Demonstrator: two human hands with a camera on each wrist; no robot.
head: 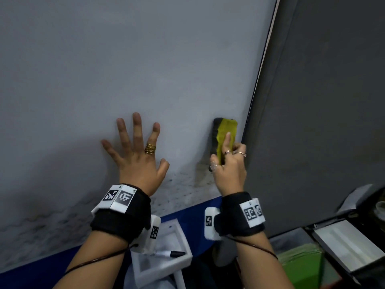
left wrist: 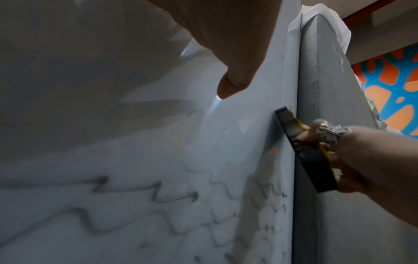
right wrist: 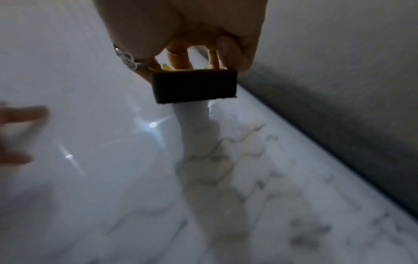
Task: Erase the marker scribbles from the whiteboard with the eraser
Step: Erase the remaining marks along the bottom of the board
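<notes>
The head view shows the whiteboard (head: 145, 59) as nearly plain grey, with only faint speckled smudges low down near its blue bottom edge; the left wrist view alone shows the marker scribbles (left wrist: 135, 205) clearly, wavy dark lines running across the lower part of the board, and the right wrist view shows them paler and blurred, with a wiped, cleaner strip directly beside the eraser's dark end. The head view alone takes in the white tray (head: 166, 257) below the board with a black-capped marker (head: 169, 254) lying in it. The left hand (head: 138, 157) lies flat on the whiteboard, fingers straight and spread wide, holding nothing. The right hand (head: 228, 163) has its grip closed around the eraser (head: 224, 134): the thumb sits on one long side, curled fingers on the other, and the forefinger lies straight along the yellow back. The eraser's black felt face presses against the board, upright, just beside the board's right edge, where a grey panel (head: 323, 101) adjoins.
</notes>
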